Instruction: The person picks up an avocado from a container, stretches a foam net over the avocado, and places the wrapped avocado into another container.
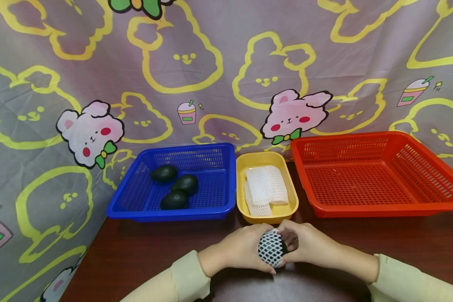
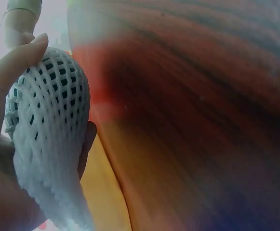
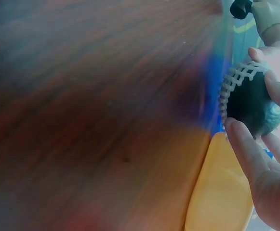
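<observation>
Between my two hands, in front of the yellow tray, is a dark green avocado (image 3: 250, 103) partly inside a white foam net sleeve (image 2: 53, 110). My left hand (image 1: 245, 247) grips the sleeved end, thumb on one side and fingers on the other. In the left wrist view the sleeve's loose tail hangs past the fruit. My right hand (image 1: 309, 245) holds the bare end of the avocado, with fingertips (image 3: 237, 126) right at the sleeve's edge. Inside the blue basket (image 1: 136, 214) lie three more avocados (image 1: 185, 184).
The yellow tray (image 1: 292, 205) holds several white foam net sleeves (image 1: 268, 184). To its right stands a red basket (image 1: 381, 207), and the blue one is on its left. All are on a dark wooden table (image 1: 136, 251) before a patterned curtain (image 1: 211, 50).
</observation>
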A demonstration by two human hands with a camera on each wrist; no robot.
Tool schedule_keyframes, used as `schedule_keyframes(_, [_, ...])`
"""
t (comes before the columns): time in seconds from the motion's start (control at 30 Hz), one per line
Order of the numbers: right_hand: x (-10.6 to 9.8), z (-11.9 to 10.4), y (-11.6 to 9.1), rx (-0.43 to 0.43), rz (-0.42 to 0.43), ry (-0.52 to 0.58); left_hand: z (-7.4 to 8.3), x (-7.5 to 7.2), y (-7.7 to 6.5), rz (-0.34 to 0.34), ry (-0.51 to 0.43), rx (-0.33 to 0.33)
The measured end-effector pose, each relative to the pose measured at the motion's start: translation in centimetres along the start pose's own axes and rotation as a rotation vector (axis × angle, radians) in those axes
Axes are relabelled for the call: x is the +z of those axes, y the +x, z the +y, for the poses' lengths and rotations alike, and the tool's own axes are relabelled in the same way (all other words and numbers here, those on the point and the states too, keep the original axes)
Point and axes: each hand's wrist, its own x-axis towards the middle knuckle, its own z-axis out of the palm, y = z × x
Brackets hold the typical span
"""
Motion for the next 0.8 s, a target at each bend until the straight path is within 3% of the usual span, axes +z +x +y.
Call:
schedule_keyframes(0.37, [-0.2, 0.8, -0.4, -0.018, -0.03, -0.024, -0.1, 0.2, 0.1, -0.069, -0.036, -0.061])
schedule_keyframes(0.6, [-0.3, 1.2, -0.5, -0.022, -0.053, 0.041, -1.2, -0.2, -0.8, -0.077, -0.007, -0.087])
schedule_keyframes(0.8, [-0.8, 1.3, -0.7, 0.004, -0.077, 0.084, -1.9, -0.7, -2.3, -0.07, -0.012, -0.163])
